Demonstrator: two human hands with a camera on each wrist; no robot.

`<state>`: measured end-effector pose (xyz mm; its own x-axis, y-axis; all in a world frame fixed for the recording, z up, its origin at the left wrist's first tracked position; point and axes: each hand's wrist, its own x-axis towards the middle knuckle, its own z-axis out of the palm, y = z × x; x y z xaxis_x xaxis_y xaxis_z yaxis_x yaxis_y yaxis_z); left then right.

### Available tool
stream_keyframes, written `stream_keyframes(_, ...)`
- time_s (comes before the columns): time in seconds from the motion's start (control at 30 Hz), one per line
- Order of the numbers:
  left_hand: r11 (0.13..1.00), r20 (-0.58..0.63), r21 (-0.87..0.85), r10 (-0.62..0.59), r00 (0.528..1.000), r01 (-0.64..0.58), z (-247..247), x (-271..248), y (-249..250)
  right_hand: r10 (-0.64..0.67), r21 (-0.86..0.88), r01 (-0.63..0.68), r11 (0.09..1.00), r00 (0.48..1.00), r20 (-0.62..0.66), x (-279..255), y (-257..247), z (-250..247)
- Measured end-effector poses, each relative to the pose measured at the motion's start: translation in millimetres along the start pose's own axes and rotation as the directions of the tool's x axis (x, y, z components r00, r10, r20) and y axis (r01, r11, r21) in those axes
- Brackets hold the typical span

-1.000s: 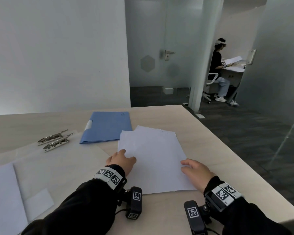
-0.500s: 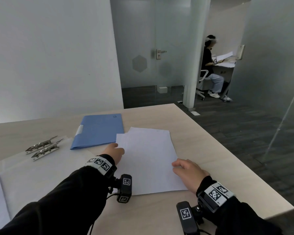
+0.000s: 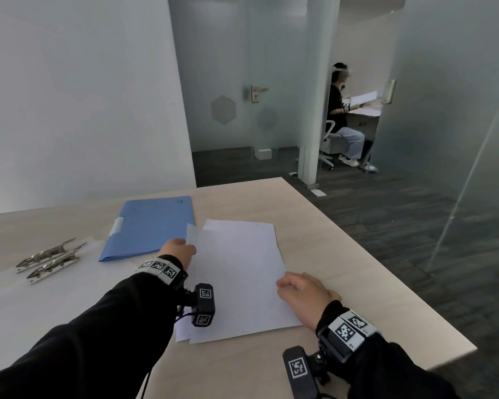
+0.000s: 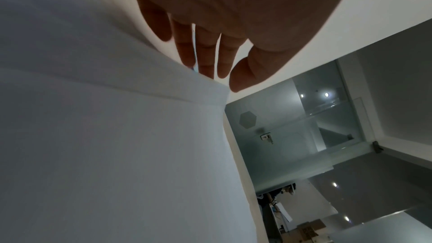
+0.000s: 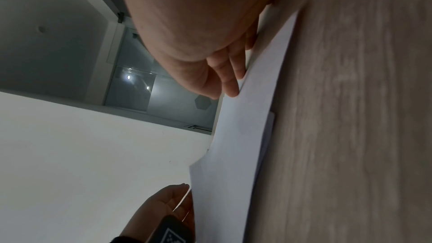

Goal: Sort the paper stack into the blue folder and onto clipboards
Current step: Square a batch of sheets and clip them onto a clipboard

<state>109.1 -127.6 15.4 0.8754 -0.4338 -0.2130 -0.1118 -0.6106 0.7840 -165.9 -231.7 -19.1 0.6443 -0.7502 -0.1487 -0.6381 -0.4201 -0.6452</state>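
A stack of white paper [image 3: 236,283] lies on the wooden table in front of me. My left hand [image 3: 182,249] is at the stack's left edge near the far corner and pinches the top sheet [image 4: 117,154], whose corner stands raised. My right hand [image 3: 297,289] has curled fingers on the right edge; in the right wrist view its fingertips [image 5: 233,91] hold the same sheet [image 5: 238,145], bowed up off the stack. The closed blue folder [image 3: 153,226] lies just beyond my left hand. Two pale clipboards [image 3: 41,306] with metal clips [image 3: 49,260] lie at the left.
The table's right edge [image 3: 386,283] runs close by my right hand, with dark floor beyond it. A white wall stands behind the table. Through a glass partition, another person [image 3: 340,116] sits at a desk with papers.
My left hand has slid along the stack's left edge toward the far corner and raised the top sheet's edge. My right hand stays at the right edge.
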Motion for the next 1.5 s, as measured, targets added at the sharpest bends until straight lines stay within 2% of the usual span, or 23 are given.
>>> stream_keyframes(0.1,1.0,-0.011,-0.031,-0.002,1.0,0.001,-1,-1,-6,0.009,0.012,-0.008,1.0,1.0,-0.003,-1,-1,0)
stream_keyframes(0.3,0.988,0.183,-0.156,0.029,0.983,0.0,10,-20,-14,-0.021,0.05,0.019,0.999,0.999,0.037,-7,-3,-5)
stream_keyframes(0.4,0.977,0.169,-0.189,0.132,0.977,-0.099,15,-29,-23,-0.029,0.121,0.023,0.992,0.998,0.048,-12,-4,-7)
stream_keyframes(0.47,0.954,0.127,-0.238,0.216,0.968,-0.182,10,-53,-19,-0.04,0.249,0.03,0.968,0.999,0.035,-14,-4,-7)
stream_keyframes(0.53,0.902,0.066,-0.347,0.296,0.953,-0.256,1,-85,-12,-0.034,0.519,0.04,0.854,0.999,-0.022,-12,1,-6)
stream_keyframes(0.57,0.868,0.056,-0.41,0.331,0.942,-0.28,-3,-97,-10,-0.016,0.662,0.051,0.748,0.998,-0.059,-11,1,-8)
stream_keyframes(0.63,0.788,0.037,-0.529,0.391,0.92,-0.314,-16,-118,-7,-0.012,0.83,0.077,0.552,0.996,-0.084,-16,-3,-17)
stream_keyframes(0.67,0.744,0.021,-0.579,0.424,0.905,-0.335,-23,-126,-6,-0.036,0.853,0.087,0.514,0.996,-0.08,-20,-6,-22)
stream_keyframes(0.73,0.664,-0.015,-0.649,0.475,0.88,-0.37,-35,-139,-5,-0.1,0.857,0.125,0.501,0.991,-0.086,-24,-10,-29)
stream_keyframes(0.87,0.618,-0.015,-0.697,0.495,0.869,-0.364,-45,-157,-12,-0.146,0.852,0.194,0.486,0.979,-0.14,-32,-15,-29)
stream_keyframes(1.03,0.64,0.039,-0.721,0.419,0.907,-0.265,-35,-166,-34,-0.179,0.832,0.161,0.53,0.981,-0.076,-49,-18,-18)
stream_keyframes(1.23,0.703,0.092,-0.672,0.388,0.917,-0.231,-40,-165,-45,-0.173,0.765,0.172,0.621,0.982,-0.081,-57,-27,-11)
stream_keyframes(1.3,0.754,0.036,-0.605,0.348,0.937,-0.257,-52,-152,-50,-0.151,0.756,0.176,0.631,0.983,-0.102,-56,-28,-12)
stream_keyframes(1.4,0.833,-0.119,-0.49,0.228,0.966,-0.257,-79,-127,-68,-0.114,0.757,0.155,0.635,0.988,-0.107,-54,-28,-13)
stream_keyframes(1.5,0.936,-0.176,-0.317,0.099,0.979,-0.152,-106,-100,-94,-0.102,0.772,0.135,0.621,0.991,-0.091,-54,-31,-9)
